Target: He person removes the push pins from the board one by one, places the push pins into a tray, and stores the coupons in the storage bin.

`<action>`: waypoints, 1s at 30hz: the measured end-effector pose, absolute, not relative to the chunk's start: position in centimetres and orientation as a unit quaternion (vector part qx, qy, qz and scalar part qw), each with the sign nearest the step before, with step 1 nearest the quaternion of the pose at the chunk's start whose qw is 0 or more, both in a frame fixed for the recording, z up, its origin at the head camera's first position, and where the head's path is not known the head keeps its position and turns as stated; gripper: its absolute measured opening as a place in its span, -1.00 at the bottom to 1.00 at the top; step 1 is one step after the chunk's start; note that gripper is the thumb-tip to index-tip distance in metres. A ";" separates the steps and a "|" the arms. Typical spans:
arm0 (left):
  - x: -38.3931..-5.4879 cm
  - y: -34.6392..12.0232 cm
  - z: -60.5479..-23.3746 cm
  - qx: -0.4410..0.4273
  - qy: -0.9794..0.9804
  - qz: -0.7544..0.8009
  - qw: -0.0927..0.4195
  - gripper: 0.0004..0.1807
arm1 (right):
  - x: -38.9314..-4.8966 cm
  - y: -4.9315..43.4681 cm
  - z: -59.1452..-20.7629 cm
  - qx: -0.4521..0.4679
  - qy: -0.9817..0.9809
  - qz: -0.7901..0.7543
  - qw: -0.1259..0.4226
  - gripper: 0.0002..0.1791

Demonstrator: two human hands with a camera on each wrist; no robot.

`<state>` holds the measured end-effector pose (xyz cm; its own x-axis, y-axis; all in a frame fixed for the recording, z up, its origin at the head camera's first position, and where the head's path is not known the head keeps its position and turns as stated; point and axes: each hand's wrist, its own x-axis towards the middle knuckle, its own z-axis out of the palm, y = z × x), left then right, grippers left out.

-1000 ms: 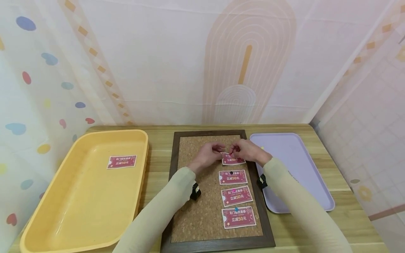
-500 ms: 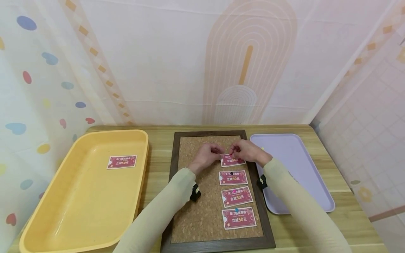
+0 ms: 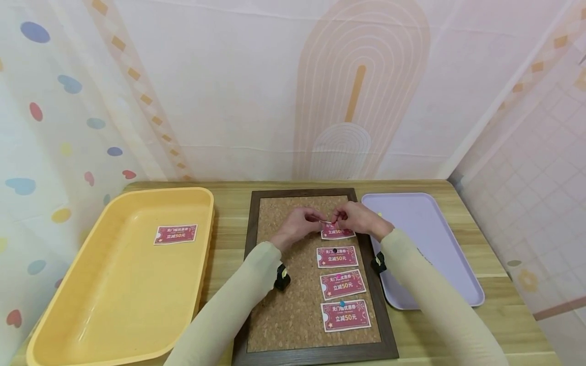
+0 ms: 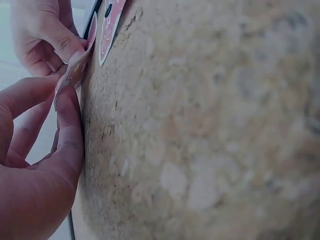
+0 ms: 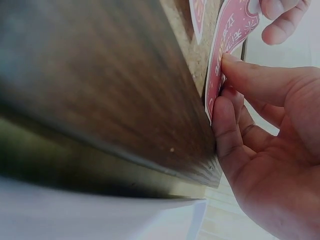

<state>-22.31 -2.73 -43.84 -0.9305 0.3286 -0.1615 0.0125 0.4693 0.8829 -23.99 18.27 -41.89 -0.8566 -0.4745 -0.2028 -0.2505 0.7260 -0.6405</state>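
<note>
Right, so here I am at the upper right of the cork board [image 3: 284,325], working on the top coupon [image 3: 339,234] with both hands. My left hand [image 3: 299,224] has its left end pinched between thumb and finger, and from the left wrist view that end bends up off the cork. My right hand [image 3: 359,218] is curled in close opposite, thumb and fingertip pinching what looks like a red pin [image 3: 333,221] at the coupon's upper edge; my own fingers cover most of it, so I can't swear the point is in the cork.

Below, three are up, in a column along the right side: one under a black pin [image 3: 335,250], the next under a pink pin [image 3: 339,277] and sitting a little tilted, the lowest under a blue pin [image 3: 342,303]. Gaps between them, no overlaps.

So I'd call it three done and the fourth in progress, not yet free of my fingers. Over to my left, one loose coupon [image 3: 175,234] lies in the yellow tray [image 3: 114,315], and I judge that's the only one left over. The lavender tray [image 3: 421,223] sits just beyond the board's right edge, partly under my right sleeve [image 3: 439,290].
</note>
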 end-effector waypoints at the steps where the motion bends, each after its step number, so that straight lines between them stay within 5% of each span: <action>1: -22.3 -2.7 -43.8 0.106 0.846 0.499 0.155 -0.80 | -24.0 18.3 -41.9 -0.199 0.912 -0.312 0.179 -0.93; 30: -22.1 -1.8 -43.3 0.146 0.904 0.387 0.105 -0.88 | -23.7 18.1 -41.8 -0.203 0.908 -0.319 0.179 -0.95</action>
